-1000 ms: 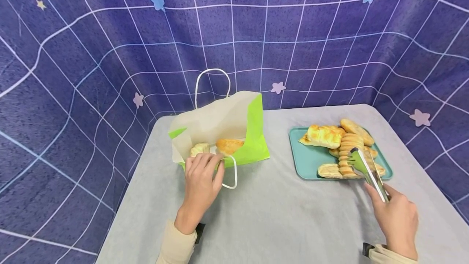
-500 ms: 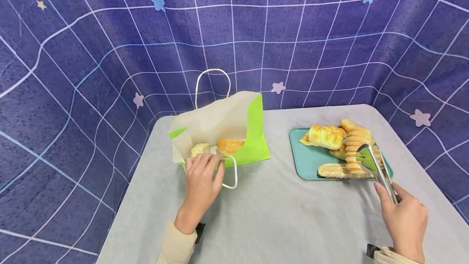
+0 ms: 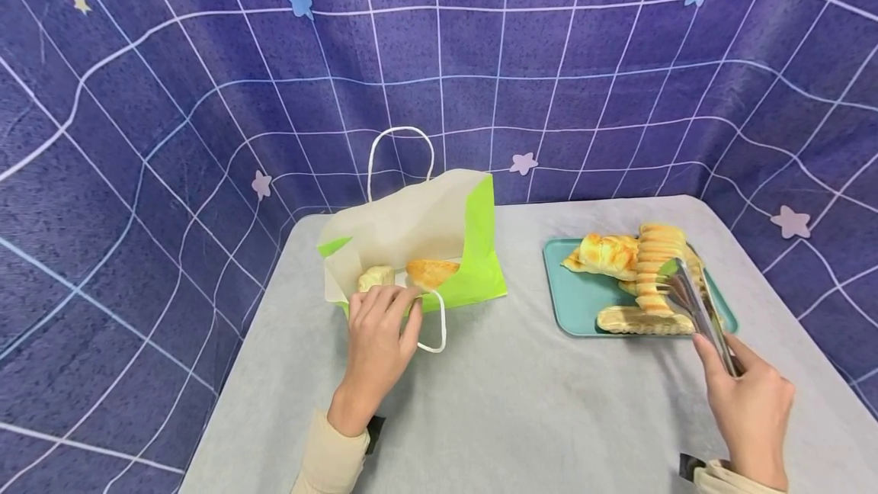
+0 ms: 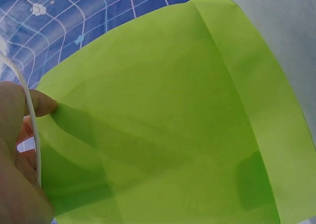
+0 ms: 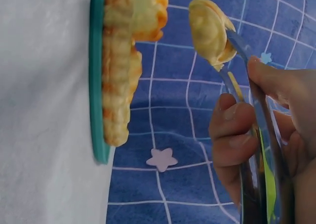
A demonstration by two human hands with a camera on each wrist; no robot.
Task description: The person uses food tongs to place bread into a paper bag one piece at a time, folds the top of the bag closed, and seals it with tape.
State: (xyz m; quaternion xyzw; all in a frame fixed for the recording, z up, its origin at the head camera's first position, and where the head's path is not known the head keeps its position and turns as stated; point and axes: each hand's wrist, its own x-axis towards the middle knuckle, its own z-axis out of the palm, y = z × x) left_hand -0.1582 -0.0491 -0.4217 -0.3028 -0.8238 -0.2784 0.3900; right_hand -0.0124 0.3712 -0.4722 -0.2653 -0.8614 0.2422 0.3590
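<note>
My right hand grips metal tongs with green inner tips. They pinch a long ridged bread roll, which hangs raised over the teal tray; the right wrist view shows this roll end-on, apart from the tray. My left hand holds the near rim of a green paper bag, fingers over the edge. A white cord handle crosses that hand in the left wrist view. Inside the bag lie a pale bread and a golden-brown one.
On the tray are a golden glossy bread and a long pale roll along the near edge, with others partly hidden behind the raised roll. The bag's far handle stands up. A purple star-patterned curtain encloses the grey-covered table.
The tongs have shifted right and then slightly back left, with the ridged roll between them. The roll now sits higher in the head view. My left hand and the bag have stayed put.
</note>
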